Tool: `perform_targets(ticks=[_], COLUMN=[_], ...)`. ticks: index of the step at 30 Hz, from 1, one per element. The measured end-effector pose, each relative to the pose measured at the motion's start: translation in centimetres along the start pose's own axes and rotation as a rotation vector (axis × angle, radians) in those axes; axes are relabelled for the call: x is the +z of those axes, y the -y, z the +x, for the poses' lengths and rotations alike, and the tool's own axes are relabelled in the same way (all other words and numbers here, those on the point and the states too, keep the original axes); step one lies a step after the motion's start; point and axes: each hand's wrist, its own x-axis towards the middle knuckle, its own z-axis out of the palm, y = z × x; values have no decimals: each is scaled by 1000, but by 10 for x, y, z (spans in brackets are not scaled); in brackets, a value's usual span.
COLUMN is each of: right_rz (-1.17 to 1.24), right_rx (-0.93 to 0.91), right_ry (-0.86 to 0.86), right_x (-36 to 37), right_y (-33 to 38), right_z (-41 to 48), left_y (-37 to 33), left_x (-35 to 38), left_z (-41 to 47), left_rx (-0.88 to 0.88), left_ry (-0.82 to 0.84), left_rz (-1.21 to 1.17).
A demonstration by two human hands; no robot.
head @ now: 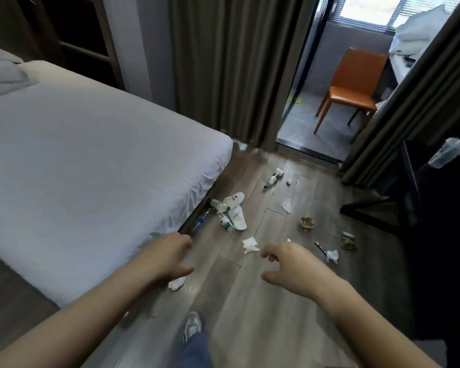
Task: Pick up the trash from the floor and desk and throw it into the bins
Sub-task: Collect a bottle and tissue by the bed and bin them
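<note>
Left hand [170, 257]: fingers loosely curled, empty, above a tissue [177, 283].
Right hand [290, 266]: likewise empty.
Risk: the bottle [199, 221] tucked at the bed [91, 155] edge may be missed; the slippers [237, 208], centre frame, may be binned by mistake.

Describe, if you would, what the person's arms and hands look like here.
The left hand and right hand wear no gloves or watch, and no sleeves show up to the frame edge. Below them show blue jeans and a grey sneaker.

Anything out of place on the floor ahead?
Yes: crumpled tissues, plastic bottles and two white slippers lie strewn over the wood floor beside the bed, the bottles tipped on their sides among the slippers.
</note>
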Motion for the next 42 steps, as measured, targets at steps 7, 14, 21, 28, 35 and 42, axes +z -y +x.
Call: perform_targets(ticks=[7,14,21,28,35,42], right_rz=[29,22,4,8,-69,-139], right_rx=[60,79,59,-41,-100,-171], right_ry=[51,72,149,242,299,366], right_x=[-30,-46,-41,-4,92,251], right_y=[-12,-36,-71,-114,-170,-216], right_z=[143,233,317,395,470,551], left_y=[56,77,84,83,90,132], left_x=[-21,-25,2,71,193,368], left_z=[137,230,292,338,384,435], left_rx=[-12,-16,-118,-296,-461,-542], left_ry=[67,109,178,258,283,297], left_rz=[-21,-74,-126,-248,-309,-272])
